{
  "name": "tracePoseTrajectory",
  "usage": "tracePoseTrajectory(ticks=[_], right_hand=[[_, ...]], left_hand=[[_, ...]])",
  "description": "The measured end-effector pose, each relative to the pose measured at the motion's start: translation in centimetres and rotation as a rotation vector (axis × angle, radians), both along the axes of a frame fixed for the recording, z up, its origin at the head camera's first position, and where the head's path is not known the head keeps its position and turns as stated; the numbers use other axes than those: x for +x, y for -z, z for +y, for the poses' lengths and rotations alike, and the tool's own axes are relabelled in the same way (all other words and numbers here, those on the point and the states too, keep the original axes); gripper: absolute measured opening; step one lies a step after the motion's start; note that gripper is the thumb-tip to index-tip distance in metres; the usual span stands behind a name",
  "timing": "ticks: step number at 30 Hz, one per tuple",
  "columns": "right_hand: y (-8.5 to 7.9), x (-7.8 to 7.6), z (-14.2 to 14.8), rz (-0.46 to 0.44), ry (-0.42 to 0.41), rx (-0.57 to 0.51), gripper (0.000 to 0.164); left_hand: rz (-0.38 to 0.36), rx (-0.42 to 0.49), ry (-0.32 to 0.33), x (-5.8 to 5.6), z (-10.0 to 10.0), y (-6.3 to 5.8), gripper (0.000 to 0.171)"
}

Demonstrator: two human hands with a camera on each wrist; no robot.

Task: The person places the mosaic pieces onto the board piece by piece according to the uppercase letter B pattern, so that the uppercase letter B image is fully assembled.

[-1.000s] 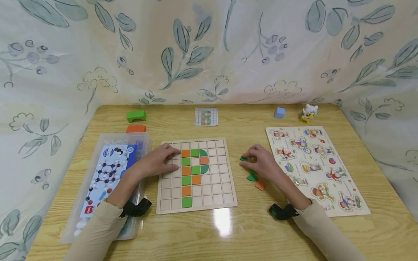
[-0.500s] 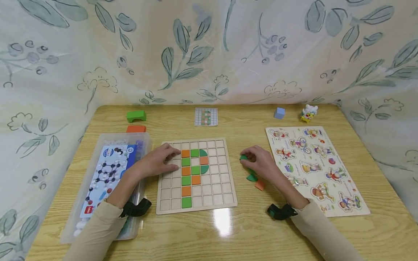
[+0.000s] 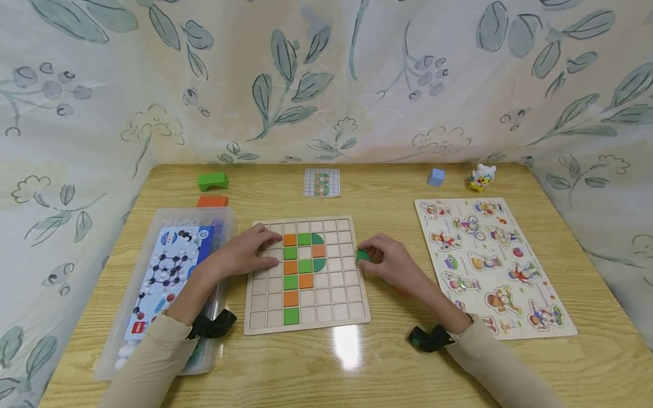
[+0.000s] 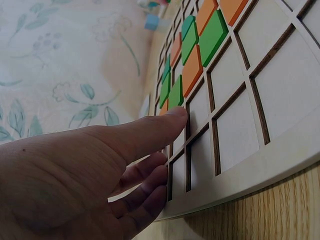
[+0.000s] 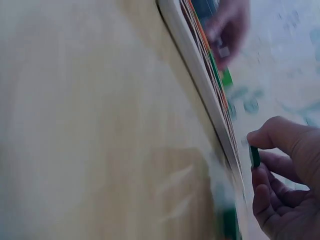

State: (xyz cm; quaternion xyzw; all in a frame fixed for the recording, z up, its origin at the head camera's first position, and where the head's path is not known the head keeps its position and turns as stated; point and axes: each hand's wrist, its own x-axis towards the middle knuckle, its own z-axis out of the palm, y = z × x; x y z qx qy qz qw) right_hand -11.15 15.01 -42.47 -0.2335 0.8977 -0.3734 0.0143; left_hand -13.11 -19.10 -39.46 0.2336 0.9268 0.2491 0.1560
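Observation:
My right hand (image 3: 390,259) pinches a small dark green tile (image 3: 363,255) between thumb and fingers, at the right edge of the wooden grid board (image 3: 334,313). The right wrist view shows the same green tile (image 5: 255,156) edge-on. My left hand (image 3: 247,250) rests on the board's left side, fingers relaxed and slightly bent, holding nothing. In the left wrist view, the left thumb (image 4: 155,131) touches the grid close to a green square (image 4: 176,92). Orange and green squares (image 3: 291,267) and green rounded pieces (image 3: 318,238) fill several cells around an uncovered one.
A small pattern card (image 3: 322,182) lies behind the board. Left stands a clear plastic box (image 3: 224,272) with a molecule-model label; green (image 3: 213,181) and orange blocks (image 3: 212,201) lie behind it. A picture puzzle (image 3: 495,266), blue cube (image 3: 436,177) and toy figure (image 3: 482,177) are to the right.
My right hand has moved left from the loose tiles to the board's right edge, carrying the green tile. It now covers most of those loose tiles. My left hand stays put.

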Motion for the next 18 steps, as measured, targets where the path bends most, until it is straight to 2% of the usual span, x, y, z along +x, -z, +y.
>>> tracePoseTrajectory(ticks=[3,7,12,18], right_hand=[[-0.1,0.8,-1.9,-0.02,-0.094,-0.026,0.025],[0.1,1.4,-4.1,-0.065,-0.178,-0.038,0.023],[0.6,1.6,-6.0,-0.082,-0.224,-0.033,0.023],[0.6,1.8,-6.9,-0.072,-0.227,-0.006,0.023]], left_hand=[[0.0,-0.001,0.001,0.0,0.0,0.0,0.051],[0.004,-0.002,0.001,-0.1,0.0,-0.2,0.051],[0.001,-0.002,0.005,-0.1,0.1,-0.2,0.051],[0.005,0.0,0.006,0.0,0.1,-0.1,0.051]])
